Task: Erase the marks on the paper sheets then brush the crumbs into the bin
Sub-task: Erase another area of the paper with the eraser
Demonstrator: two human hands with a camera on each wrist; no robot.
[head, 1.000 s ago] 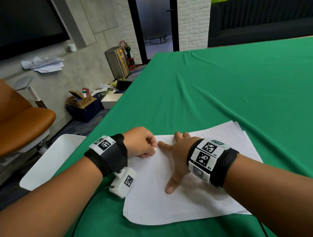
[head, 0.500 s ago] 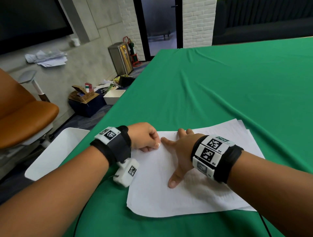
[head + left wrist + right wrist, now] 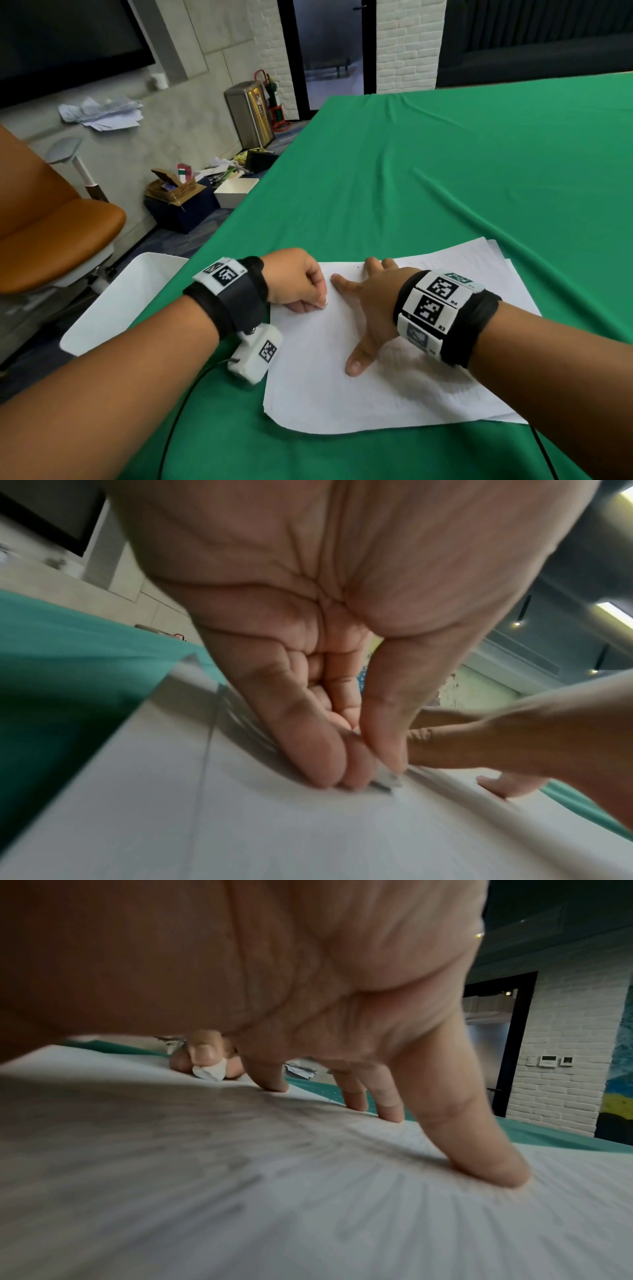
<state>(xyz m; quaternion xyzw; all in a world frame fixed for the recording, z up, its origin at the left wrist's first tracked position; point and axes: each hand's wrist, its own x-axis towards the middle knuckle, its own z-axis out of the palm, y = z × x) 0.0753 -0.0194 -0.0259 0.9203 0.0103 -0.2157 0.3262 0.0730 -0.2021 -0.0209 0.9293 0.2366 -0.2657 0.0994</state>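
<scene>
A stack of white paper sheets (image 3: 342, 394) lies on the green tablecloth (image 3: 445, 171) in front of me. My left hand (image 3: 301, 284) is curled, pinching a small white eraser (image 3: 324, 303) against the top sheet near its far left corner. The right wrist view shows the eraser (image 3: 210, 1070) between thumb and fingers; in the left wrist view the eraser (image 3: 387, 781) touches the paper (image 3: 274, 831). My right hand (image 3: 370, 301) lies flat with its fingers spread, holding the paper (image 3: 240, 1177) down just right of the eraser. Pencil marks are too faint to make out.
A white bin (image 3: 126, 301) stands below the table's left edge, beside my left forearm. An orange chair (image 3: 51, 233) is further left. Boxes (image 3: 178, 202) and a steel trash can (image 3: 250, 113) stand on the floor by the wall. Green cloth stretches away beyond the sheets.
The left hand has slid the eraser a short way toward me on the sheet. The right hand stays pressed flat in the same place.
</scene>
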